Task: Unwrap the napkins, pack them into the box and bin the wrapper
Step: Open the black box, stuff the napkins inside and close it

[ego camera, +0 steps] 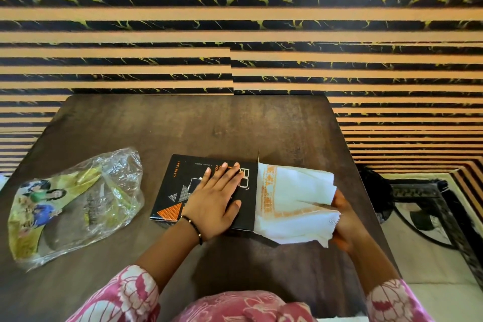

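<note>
Napkins (292,201) half inside box (209,191), sticking out rightward along its long axis; right grip (345,225) clutching their outer end, nearer. Left grip (214,198) flat, pressing box on surface (183,125).

A table (156,125) stands against a wall (235,21). Near its middle lies a flat box (183,185). The left hand (213,198) rests flat on top of the box. A stack of napkins (292,206) sticks out of the box's right end, seemingly partly inside. The right hand (345,219) grips the stack's right edge. The wrapper (75,201) lies well left of the box. Right of the table stands a metal frame (423,206).
</note>
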The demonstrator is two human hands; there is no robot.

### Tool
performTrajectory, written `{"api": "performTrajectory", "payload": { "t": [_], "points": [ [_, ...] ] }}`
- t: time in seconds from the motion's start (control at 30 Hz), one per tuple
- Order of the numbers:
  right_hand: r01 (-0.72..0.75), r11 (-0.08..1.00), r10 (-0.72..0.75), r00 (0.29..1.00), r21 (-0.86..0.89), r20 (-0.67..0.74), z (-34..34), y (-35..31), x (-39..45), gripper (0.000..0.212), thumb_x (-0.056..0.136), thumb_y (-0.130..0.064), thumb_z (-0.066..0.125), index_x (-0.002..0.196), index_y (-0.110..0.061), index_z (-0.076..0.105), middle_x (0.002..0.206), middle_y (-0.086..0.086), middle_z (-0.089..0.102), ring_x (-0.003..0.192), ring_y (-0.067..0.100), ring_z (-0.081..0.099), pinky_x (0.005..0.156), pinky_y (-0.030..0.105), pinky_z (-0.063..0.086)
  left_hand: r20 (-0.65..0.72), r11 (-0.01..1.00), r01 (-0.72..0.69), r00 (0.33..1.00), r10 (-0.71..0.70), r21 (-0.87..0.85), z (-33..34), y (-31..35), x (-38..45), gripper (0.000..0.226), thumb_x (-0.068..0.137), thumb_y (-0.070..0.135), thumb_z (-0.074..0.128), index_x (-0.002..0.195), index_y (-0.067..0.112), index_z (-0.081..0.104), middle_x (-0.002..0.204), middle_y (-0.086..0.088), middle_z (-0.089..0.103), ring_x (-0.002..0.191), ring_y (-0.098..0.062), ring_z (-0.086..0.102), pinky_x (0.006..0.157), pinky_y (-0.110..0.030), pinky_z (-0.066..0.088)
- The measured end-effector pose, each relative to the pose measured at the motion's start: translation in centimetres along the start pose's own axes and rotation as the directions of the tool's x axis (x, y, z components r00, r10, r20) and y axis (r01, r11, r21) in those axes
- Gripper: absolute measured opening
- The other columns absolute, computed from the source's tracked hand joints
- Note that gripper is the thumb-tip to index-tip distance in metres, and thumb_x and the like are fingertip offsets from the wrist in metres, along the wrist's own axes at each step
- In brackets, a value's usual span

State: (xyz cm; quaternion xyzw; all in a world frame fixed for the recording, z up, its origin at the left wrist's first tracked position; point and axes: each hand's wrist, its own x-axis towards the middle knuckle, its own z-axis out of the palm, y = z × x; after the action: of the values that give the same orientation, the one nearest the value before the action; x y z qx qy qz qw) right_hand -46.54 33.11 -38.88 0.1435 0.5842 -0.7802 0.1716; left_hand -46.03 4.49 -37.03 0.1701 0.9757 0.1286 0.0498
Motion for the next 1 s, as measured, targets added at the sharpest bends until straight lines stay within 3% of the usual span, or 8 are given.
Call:
{"api": "performTrajectory", "payload": {
  "t": [0.13, 0.3, 0.4, 0.53, 0.67, 0.73, 0.87, 1.0],
  "points": [
    [0.038, 0.998, -0.037, 0.999, -0.056, 0.018, -0.4, -0.2, -0.7, 0.055, 0.077, -0.008, 0.064, 0.130, -0.017, 0.049, 0.118, 0.017, 0.065, 0.098, 0.038, 0.067, 0.072, 0.052, 0.058, 0.000, 1.000, 0.002, 1.000, -0.002, -0.009, -0.1, 0.1, 0.0, 0.070, 0.083, 0.052, 0.011, 0.148, 0.024, 0.007, 0.157, 0.008, -0.002, 0.143, -0.011, -0.011, 0.115, -0.034, -0.012],
    [0.014, 1.000, -0.014, 0.997, 0.000, 0.082, -0.6, 0.8, -1.5, 0.081, 0.055, -0.022, 0.085, 0.128, -0.015, 0.049, 0.112, 0.017, 0.067, 0.093, 0.038, 0.069, 0.065, 0.047, 0.060, -0.006, 1.000, 0.013, 1.000, -0.013, -0.007, 0.0, 0.1, 0.0, 0.070, 0.083, 0.052, 0.009, 0.148, 0.025, 0.007, 0.157, 0.009, -0.002, 0.143, -0.010, -0.012, 0.116, -0.034, -0.012],
    [-0.002, 0.997, -0.002, 0.999, 0.078, 0.053, -0.6, 1.4, -1.1, 0.050, 0.082, -0.007, 0.061, 0.130, -0.010, 0.049, 0.119, 0.024, 0.061, 0.096, 0.043, 0.066, 0.071, 0.051, 0.059, -0.008, 1.000, 0.010, 1.000, -0.011, -0.012, 0.1, 0.0, 0.0, 0.071, 0.083, 0.052, 0.010, 0.148, 0.024, 0.008, 0.157, 0.008, -0.001, 0.143, -0.010, -0.011, 0.115, -0.034, -0.012],
    [-0.093, 0.987, 0.093, 0.996, 0.133, 0.004, -0.2, 0.7, -0.4, 0.026, 0.097, -0.012, 0.045, 0.118, -0.007, 0.058, 0.107, 0.020, 0.066, 0.080, 0.032, 0.071, 0.063, 0.042, 0.060, -0.009, 1.000, 0.007, 1.000, -0.008, -0.026, 0.0, 0.1, 0.0, 0.071, 0.083, 0.052, 0.011, 0.148, 0.024, 0.009, 0.157, 0.008, 0.000, 0.142, -0.010, -0.011, 0.114, -0.033, -0.012],
    [-0.126, 0.985, 0.124, 0.992, 0.114, 0.031, 0.4, 0.1, -0.1, 0.026, 0.098, -0.012, 0.038, 0.103, -0.017, 0.063, 0.085, 0.006, 0.075, 0.070, 0.021, 0.073, 0.053, 0.032, 0.059, -0.014, 1.000, 0.001, 1.000, -0.002, -0.022, 0.0, 0.1, -0.1, 0.071, 0.083, 0.052, 0.010, 0.148, 0.025, 0.009, 0.157, 0.009, -0.001, 0.143, -0.010, -0.011, 0.115, -0.034, -0.013],
    [-0.117, 0.991, 0.115, 0.993, 0.069, 0.037, 0.8, -0.2, 0.0, 0.025, 0.097, -0.018, 0.042, 0.110, -0.015, 0.063, 0.094, 0.008, 0.075, 0.079, 0.025, 0.073, 0.058, 0.034, 0.059, -0.019, 0.999, 0.001, 1.000, -0.001, -0.035, 0.0, 0.1, -0.1, 0.071, 0.083, 0.052, 0.011, 0.148, 0.024, 0.011, 0.157, 0.008, 0.001, 0.143, -0.010, -0.011, 0.114, -0.034, -0.012],
    [-0.083, 0.997, 0.083, 0.993, 0.005, -0.088, 0.9, -0.3, 0.4, 0.030, 0.099, -0.027, 0.039, 0.114, -0.014, 0.062, 0.104, 0.012, 0.072, 0.088, 0.030, 0.070, 0.068, 0.039, 0.059, -0.015, 1.000, 0.000, 1.000, 0.000, -0.028, -0.1, 0.1, 0.0, 0.071, 0.082, 0.052, 0.011, 0.147, 0.025, 0.010, 0.157, 0.008, -0.001, 0.142, -0.010, -0.012, 0.114, -0.033, -0.013],
    [0.014, 0.996, -0.024, 0.994, -0.090, -0.108, 1.6, -0.3, 0.0, 0.023, 0.096, -0.018, 0.045, 0.115, -0.018, 0.056, 0.100, 0.007, 0.068, 0.085, 0.026, 0.068, 0.059, 0.032, 0.060, -0.002, 1.000, 0.006, 1.000, -0.006, -0.008, 0.0, 0.1, 0.0, 0.070, 0.083, 0.052, 0.010, 0.147, 0.026, 0.006, 0.157, 0.009, -0.004, 0.141, -0.009, -0.014, 0.114, -0.033, -0.014]
  ]
}}
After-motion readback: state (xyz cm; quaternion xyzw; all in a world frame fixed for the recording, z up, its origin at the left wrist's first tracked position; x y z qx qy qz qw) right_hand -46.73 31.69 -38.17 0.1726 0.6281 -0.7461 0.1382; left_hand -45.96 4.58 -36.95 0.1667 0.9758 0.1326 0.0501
